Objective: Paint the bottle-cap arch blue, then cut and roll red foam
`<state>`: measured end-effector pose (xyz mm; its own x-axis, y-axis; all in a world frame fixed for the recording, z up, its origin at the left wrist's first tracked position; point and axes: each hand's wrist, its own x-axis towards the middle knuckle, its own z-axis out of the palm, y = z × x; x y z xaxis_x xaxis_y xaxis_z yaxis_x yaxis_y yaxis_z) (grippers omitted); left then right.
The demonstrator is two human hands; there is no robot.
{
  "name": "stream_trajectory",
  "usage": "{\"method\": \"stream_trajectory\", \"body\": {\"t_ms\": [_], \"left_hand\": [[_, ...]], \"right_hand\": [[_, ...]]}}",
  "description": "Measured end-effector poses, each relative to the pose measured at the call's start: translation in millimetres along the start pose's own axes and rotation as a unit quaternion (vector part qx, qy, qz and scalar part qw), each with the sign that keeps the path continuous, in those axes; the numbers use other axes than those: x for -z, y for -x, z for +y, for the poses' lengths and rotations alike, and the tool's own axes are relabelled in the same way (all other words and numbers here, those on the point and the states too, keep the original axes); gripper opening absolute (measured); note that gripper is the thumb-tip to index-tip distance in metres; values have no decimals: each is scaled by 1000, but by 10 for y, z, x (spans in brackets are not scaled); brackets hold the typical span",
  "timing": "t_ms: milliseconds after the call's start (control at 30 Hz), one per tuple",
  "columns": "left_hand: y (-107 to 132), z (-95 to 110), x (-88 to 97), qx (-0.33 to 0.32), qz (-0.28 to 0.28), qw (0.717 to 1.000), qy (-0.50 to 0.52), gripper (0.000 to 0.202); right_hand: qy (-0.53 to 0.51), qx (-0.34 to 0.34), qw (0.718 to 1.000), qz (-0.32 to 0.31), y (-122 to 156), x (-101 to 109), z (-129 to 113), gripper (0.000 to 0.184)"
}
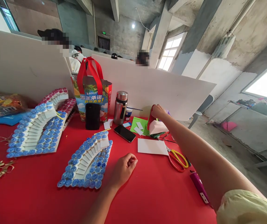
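Note:
My left hand [124,168] rests on the red table [42,199] as a loose fist with nothing showing in it, just right of a blue and white paper-quilled stair piece [86,161]. My right hand [158,111] is stretched far out to the back of the table. Its fingers are closed on the top of a red sheet [150,119] that stands behind a white foam block [158,127]. A green sheet [139,124] with white scraps lies beside it.
A white card [152,146], yellow-handled scissors [177,158], a purple glue tool [200,186], a black phone [124,133], a steel flask [120,107] and a red-handled bag [92,96] lie around. Larger quilled pieces [37,127] sit left. A white partition [159,90] stands behind; people sit beyond.

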<state>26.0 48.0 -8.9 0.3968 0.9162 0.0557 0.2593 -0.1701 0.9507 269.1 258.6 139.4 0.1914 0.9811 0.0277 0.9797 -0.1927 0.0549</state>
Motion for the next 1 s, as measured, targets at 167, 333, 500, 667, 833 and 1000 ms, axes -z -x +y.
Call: {"method": "stream_trajectory", "body": {"t_ms": [167, 333, 500, 667, 833, 1000], "left_hand": [[9, -8, 3, -2, 4, 1000, 0, 23], [15, 41, 16, 1, 6, 1000, -4, 22], [1, 38, 12, -2, 10, 1000, -3, 22], [-3, -10, -17, -13, 14, 1000, 0, 24], [-9, 0, -22, -11, 98, 995, 34, 34], [-11, 70, 19, -107, 240, 959, 106, 92]], "right_hand": [[2, -2, 1000, 15, -9, 74, -37, 41], [14, -5, 999, 51, 11, 151, -98, 40], [38, -4, 993, 116, 168, 367, -104, 40], [83, 32, 972, 219, 561, 739, 119, 41], [59, 64, 942, 325, 1089, 1120, 409, 40], [23, 166, 905, 391, 1691, 1330, 388, 50]]}}
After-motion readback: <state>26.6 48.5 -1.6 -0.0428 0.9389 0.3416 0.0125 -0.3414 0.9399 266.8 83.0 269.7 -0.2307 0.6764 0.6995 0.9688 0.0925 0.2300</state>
